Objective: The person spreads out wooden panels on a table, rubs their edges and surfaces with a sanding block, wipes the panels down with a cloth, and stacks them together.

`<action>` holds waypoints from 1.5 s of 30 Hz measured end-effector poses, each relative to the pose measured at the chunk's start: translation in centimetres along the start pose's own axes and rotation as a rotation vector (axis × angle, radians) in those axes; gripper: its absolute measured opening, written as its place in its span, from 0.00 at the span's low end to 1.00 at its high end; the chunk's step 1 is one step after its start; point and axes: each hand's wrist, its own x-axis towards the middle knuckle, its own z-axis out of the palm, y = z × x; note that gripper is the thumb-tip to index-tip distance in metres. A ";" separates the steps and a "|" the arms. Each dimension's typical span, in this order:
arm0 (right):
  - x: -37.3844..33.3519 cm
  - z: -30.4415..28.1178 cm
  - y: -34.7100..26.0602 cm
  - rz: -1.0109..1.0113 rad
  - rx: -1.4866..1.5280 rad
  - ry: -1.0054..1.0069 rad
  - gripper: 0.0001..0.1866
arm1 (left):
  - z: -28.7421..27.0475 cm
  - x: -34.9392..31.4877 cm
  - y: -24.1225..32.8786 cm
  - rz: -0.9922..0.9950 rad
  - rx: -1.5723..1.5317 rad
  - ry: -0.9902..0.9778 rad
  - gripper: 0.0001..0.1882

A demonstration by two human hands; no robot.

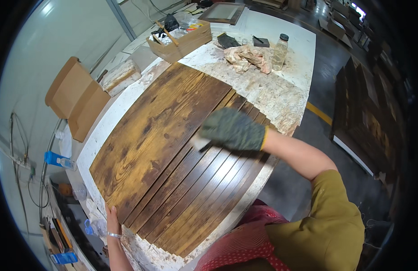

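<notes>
Several brown wood-grain boards lie in a stepped stack, the top board (150, 131) showing its whole face and the lower boards (209, 180) only strips. My right hand (233, 129), in a dark green patterned glove with a yellow cuff, is closed on a small white wad (200, 143), perhaps cloth, over the strips beside the top board's near edge. Most of the wad is hidden under the glove. At the top board's near left corner, my bare left hand (113, 221) rests with straight fingers against the edge. A bracelet is on its wrist.
Beyond the stack on the stained white table (281, 97) lie a crumpled rag (248, 59), a capped clear bottle (280, 52) and a dark block (260, 42). A filled carton (182, 45) and an open cardboard box (78, 99) stand left. Stacked panels (364, 122) stand right.
</notes>
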 end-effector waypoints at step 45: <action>6.7 9.0 -16.9 0.506 -0.157 0.194 0.20 | -1.1 4.7 1.7 0.016 0.196 -0.076 0.39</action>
